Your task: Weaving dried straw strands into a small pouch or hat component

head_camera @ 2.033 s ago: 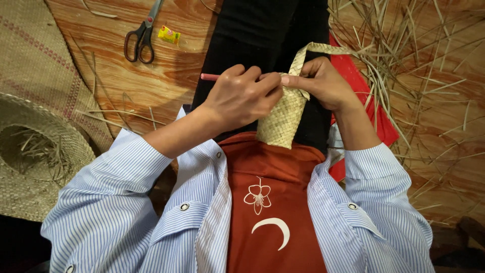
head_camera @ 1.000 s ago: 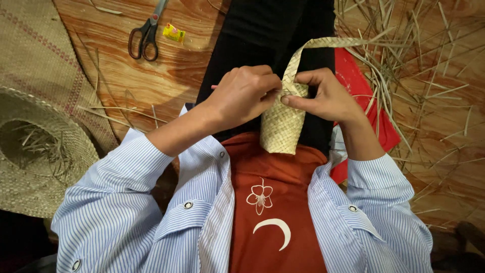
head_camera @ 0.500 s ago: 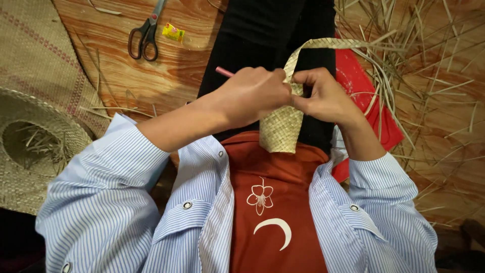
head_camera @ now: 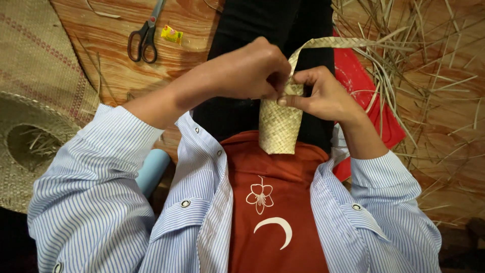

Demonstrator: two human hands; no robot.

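Two hands are working a woven straw pouch (head_camera: 279, 126): left hand (head_camera: 252, 71) and right hand (head_camera: 323, 93) fingers pinching its rim between them.

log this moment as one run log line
left hand: pinching rim of woven pouch | right hand: gripping pouch top by strap | scissors: on floor, untouched

Scissors (head_camera: 144, 35): blade tips cut off by top edge.
Hat (head_camera: 30, 146): left part cut off by frame edge.
Pouch (head_camera: 279, 124): rim hidden behind left hand (head_camera: 252, 71) and right hand (head_camera: 323, 93).
Left fingertips: tucked out of sight; whatever they pinch cannot be told.
Yellow scrap (head_camera: 170, 34): too small to identify.
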